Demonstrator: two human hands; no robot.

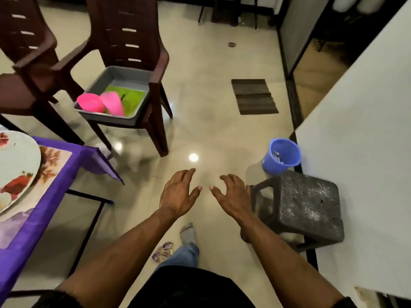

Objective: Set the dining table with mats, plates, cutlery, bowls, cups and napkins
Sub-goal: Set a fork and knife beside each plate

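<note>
Two pink plastic cups (101, 104) lie tipped on their sides in a grey rectangular plastic tub (124, 75), over green mats (133, 98) lining its bottom. The tub sits on the seat of a dark brown plastic armchair (133, 41). At left, a round white floral plate (16, 167) rests on a floral placemat (54, 161), on the purple-clothed tabletop (29, 227). Left hand (178, 192) and right hand (231, 194) hang over the glossy tile floor (211, 107), fingers spread and loosely bent, holding nothing, well apart from the tub. Near the right hand: a dark grey stool (309, 207) and a blue plastic bucket (281, 156).
</note>
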